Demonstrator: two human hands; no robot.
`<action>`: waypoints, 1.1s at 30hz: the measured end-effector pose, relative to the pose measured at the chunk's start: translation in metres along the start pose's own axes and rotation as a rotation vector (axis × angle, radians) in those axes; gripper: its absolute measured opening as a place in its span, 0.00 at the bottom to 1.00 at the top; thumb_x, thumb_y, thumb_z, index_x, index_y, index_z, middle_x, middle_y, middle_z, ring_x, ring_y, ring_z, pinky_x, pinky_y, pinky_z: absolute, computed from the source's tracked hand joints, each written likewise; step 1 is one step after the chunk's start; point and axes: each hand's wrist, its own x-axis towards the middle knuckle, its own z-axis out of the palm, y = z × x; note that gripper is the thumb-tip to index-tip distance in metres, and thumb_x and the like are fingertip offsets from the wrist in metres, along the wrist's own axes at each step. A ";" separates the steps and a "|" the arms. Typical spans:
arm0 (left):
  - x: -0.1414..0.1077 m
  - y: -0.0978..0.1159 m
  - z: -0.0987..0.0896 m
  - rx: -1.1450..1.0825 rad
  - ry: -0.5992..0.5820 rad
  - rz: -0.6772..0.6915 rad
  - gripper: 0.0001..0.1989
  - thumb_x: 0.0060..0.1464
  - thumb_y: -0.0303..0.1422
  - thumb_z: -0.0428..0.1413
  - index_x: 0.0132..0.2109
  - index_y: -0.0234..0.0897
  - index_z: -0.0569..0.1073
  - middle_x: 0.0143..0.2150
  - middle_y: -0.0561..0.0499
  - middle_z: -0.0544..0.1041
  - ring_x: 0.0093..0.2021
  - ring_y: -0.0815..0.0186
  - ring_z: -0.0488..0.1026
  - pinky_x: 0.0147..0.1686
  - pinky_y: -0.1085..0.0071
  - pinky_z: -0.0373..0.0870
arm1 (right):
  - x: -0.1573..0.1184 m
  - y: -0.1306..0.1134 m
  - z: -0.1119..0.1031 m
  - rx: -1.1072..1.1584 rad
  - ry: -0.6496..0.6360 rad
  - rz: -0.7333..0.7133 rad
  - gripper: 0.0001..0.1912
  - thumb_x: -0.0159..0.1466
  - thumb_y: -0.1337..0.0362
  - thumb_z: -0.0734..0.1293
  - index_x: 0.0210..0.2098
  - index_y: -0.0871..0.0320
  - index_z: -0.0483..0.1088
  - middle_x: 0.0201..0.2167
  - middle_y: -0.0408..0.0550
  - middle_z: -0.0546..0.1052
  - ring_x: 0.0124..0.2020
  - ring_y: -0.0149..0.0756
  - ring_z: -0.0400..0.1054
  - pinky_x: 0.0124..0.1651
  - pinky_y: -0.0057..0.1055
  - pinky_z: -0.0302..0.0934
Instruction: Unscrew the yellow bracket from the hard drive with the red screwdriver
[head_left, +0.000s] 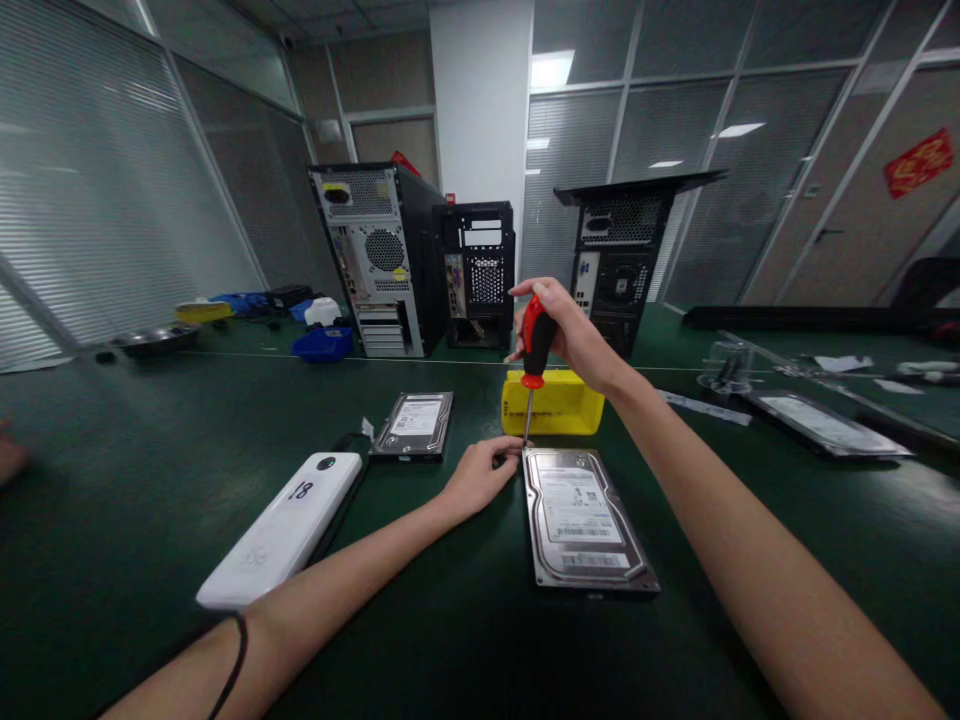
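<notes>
A silver hard drive (581, 515) lies label side up on the green table in front of me. My right hand (559, 320) is closed round the red and black handle of a screwdriver (538, 340), held nearly upright. Its shaft runs down to the drive's far left corner. Beside that corner is my left hand (484, 475), thumb and fingers drawn together close to the screwdriver's tip. Whatever may be between those fingertips is too small to make out. Just behind the drive sits a yellow bin (555, 405).
Left of my hands are a second hard drive (416, 425) and a white power bank (289, 530) with a cable. Computer cases (375, 260) stand at the back, near a blue bin (322, 343). Another drive (825, 425) lies right. Another person's hand (9, 450) shows at the left edge.
</notes>
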 end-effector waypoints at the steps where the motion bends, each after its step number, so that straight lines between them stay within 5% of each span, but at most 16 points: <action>1: 0.000 0.000 0.000 -0.001 -0.003 0.001 0.16 0.55 0.24 0.50 0.49 0.32 0.74 0.48 0.47 0.78 0.46 0.63 0.75 0.44 0.72 0.68 | 0.000 0.000 0.000 0.015 -0.025 0.022 0.16 0.65 0.51 0.58 0.45 0.55 0.60 0.26 0.39 0.66 0.25 0.29 0.66 0.31 0.32 0.70; 11: 0.000 0.000 0.000 -0.007 0.005 0.009 0.16 0.54 0.23 0.50 0.49 0.31 0.75 0.47 0.46 0.78 0.45 0.64 0.75 0.46 0.72 0.68 | 0.000 -0.007 0.003 -0.110 0.079 -0.115 0.15 0.59 0.57 0.68 0.34 0.55 0.56 0.25 0.37 0.66 0.23 0.27 0.67 0.28 0.29 0.69; 21: 0.003 -0.005 0.000 -0.022 -0.011 0.002 0.17 0.54 0.24 0.51 0.50 0.34 0.74 0.47 0.47 0.79 0.46 0.62 0.75 0.44 0.70 0.67 | 0.000 -0.005 -0.007 -0.062 -0.010 -0.014 0.13 0.64 0.59 0.60 0.46 0.57 0.62 0.31 0.40 0.65 0.28 0.26 0.67 0.36 0.28 0.68; 33: 0.004 -0.010 0.002 -0.046 -0.008 0.022 0.16 0.54 0.24 0.51 0.49 0.34 0.75 0.47 0.47 0.78 0.46 0.63 0.75 0.46 0.70 0.69 | -0.001 -0.008 -0.006 -0.261 -0.010 -0.061 0.11 0.63 0.57 0.63 0.41 0.56 0.62 0.30 0.40 0.65 0.29 0.26 0.66 0.35 0.26 0.65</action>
